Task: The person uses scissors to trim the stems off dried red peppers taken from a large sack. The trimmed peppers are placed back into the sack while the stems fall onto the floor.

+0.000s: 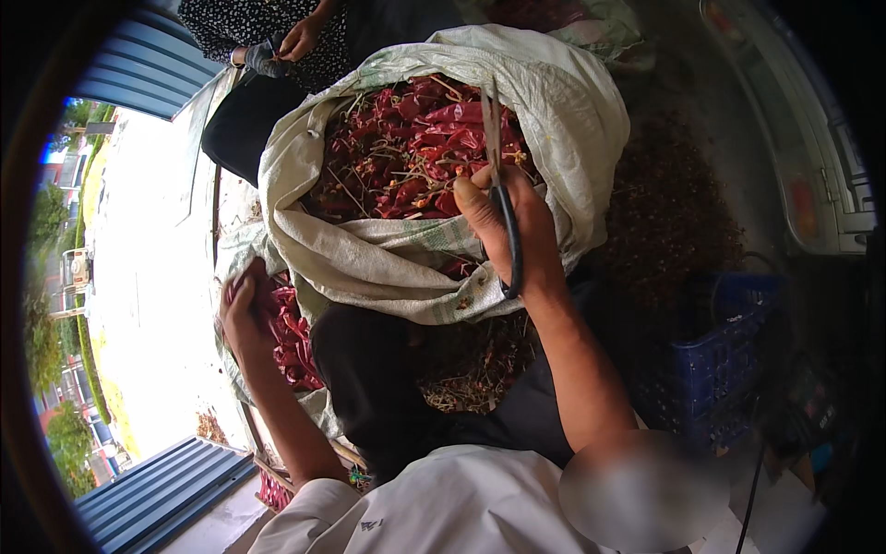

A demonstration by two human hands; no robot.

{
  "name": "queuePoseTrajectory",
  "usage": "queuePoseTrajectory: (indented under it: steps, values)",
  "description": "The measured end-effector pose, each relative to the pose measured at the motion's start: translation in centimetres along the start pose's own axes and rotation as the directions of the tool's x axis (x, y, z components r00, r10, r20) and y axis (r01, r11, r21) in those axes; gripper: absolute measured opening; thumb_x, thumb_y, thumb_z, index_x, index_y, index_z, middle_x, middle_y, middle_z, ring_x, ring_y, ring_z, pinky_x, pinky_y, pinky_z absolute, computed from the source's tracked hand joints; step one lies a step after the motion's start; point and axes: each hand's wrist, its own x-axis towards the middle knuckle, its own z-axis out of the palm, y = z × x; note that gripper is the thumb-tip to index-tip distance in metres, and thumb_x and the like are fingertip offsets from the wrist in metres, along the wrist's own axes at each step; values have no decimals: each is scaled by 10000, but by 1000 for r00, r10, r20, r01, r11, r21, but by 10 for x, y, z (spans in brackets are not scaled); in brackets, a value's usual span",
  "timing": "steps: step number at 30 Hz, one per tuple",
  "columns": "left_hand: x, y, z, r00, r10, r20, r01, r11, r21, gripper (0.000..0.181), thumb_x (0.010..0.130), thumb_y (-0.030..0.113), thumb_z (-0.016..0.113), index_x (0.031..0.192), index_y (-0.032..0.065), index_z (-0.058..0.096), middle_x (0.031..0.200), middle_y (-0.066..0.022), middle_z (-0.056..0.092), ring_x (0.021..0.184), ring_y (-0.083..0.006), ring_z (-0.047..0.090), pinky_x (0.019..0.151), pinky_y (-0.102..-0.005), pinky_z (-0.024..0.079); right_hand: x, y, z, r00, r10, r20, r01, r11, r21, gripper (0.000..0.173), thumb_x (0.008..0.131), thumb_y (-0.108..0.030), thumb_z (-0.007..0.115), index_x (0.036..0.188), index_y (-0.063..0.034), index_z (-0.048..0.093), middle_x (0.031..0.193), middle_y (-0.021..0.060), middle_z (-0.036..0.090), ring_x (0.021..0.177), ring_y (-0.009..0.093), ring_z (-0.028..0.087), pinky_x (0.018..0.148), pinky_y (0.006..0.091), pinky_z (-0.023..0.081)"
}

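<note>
My right hand [522,225] grips a pair of scissors [493,131] with black handles. Their blades point away from me, nearly together, over a large white woven sack [588,131]. Dried red chili peppers [453,138], many with stems, fill the sack's rolled-down mouth. On the left, my left hand [243,318] has dark red dried peppers [252,273] in its fingers; how many, I cannot tell. It is over a smaller woven sack [246,242] that holds stemless-looking red peppers [294,339].
Cut stems and scraps [477,374] lie between my knees, and more debris [671,201] covers the floor at right. A blue plastic crate [723,353] stands there, near a vehicle [796,159]. Across the sack, another person's hands [291,48] are close together, one gloved.
</note>
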Motion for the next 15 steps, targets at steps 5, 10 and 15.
queuePoseTrajectory:
  steps: [5,10,15]
  values:
    - [-11,-49,-89,946,285,-152,18,423,906,312,900,217,743,1120,10,666,938,-96,688,873,-220,667,779,-364,549,-1,-4,-3,1000,0,-4,1,995,96,462,902,-453,739,947,-20,583,783,94,648,711,187,629,691,328,500]
    - [-17,11,56,958,284,-39,-181,707,684,203,911,110,710,1095,27,714,977,-111,736,838,-178,696,763,-307,551,2,2,-6,999,-10,-48,12,998,57,454,904,-455,736,932,-28,586,760,78,629,702,178,604,685,331,494]
    - [58,2,184,689,423,588,-711,241,660,191,889,220,684,1017,81,708,933,-167,712,912,-365,675,786,-459,533,6,4,2,998,-3,-58,7,997,75,447,892,-442,756,925,-30,587,745,64,608,693,162,590,675,324,489]
